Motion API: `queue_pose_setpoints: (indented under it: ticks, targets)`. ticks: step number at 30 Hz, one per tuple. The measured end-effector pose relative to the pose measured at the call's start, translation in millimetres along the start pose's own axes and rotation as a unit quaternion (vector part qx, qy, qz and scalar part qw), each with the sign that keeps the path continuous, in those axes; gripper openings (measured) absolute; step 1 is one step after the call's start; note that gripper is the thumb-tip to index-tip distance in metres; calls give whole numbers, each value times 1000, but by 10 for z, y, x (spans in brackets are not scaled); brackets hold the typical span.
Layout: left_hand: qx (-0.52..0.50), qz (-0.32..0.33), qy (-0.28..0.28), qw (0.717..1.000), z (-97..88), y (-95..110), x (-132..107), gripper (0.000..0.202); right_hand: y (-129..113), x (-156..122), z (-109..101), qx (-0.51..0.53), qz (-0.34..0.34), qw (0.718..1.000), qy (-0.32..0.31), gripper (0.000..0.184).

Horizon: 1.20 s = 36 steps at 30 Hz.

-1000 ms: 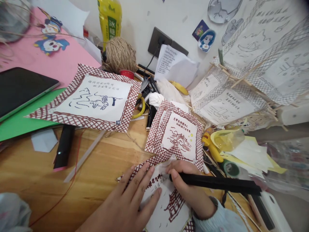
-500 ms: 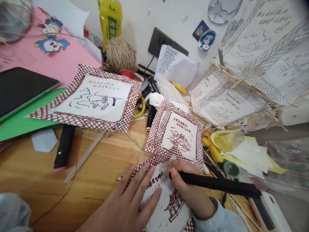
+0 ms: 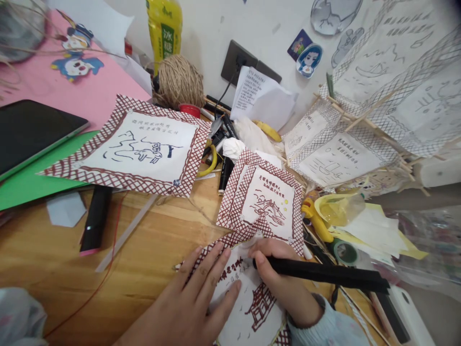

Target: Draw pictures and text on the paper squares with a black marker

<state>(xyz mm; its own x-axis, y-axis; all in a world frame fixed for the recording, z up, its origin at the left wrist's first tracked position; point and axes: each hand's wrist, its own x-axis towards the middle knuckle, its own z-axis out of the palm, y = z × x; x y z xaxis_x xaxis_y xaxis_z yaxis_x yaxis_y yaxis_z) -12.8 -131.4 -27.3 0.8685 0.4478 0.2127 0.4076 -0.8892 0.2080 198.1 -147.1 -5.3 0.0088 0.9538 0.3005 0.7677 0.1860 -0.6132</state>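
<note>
My right hand (image 3: 279,269) is closed around a black marker (image 3: 324,275), its tip end close to the lettering on a decorated paper panel (image 3: 248,298). This panel has a brown crosshatched border, brown characters and a pavilion drawing. Flat on the panel's left side lies my left hand (image 3: 201,288), fingers stretched out and partly covering the writing. Just beyond my hands sit overlapping panels (image 3: 268,197) with a bridge drawing and small yellow stars. Another bordered panel (image 3: 144,149), drawn with dark lines, lies farther left.
A twine ball (image 3: 180,81) and a yellow-green bottle (image 3: 164,31) stand at the back. A paper-and-stick lantern frame (image 3: 345,144) rises at right, above a green tape roll (image 3: 345,252). At left are a tablet (image 3: 36,134) and a capped black marker (image 3: 96,218).
My right hand and the marker have shifted very slightly at the lettering. My left hand and the panels stay where they were.
</note>
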Motion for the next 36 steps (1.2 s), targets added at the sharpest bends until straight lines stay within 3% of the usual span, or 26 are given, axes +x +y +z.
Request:
queue_pose_setpoints:
  ticks: [5, 16, 22, 28, 36]
  targets:
    - [13, 25, 16, 999, 24, -25, -12, 79, -15, 3, -10, 1, 2, 1000, -12, 32]
    - [2, 0, -1, 1000, 4, -2, -7, 73, -6, 15, -3, -10, 8, 1000, -2, 34]
    - [-33, -11, -8, 999, -49, 6, 6, 61, -9, -55, -21, 58, 29, 998, 28, 36]
    - [-34, 2, -7, 999, -18, -14, 2, 72, -164, -63, 2, 48, -48, 994, -86, 44]
    - [-20, 6, -6, 1000, -24, -8, 11, 70, -157, -85, 57, 16, -76, 991, -106, 43]
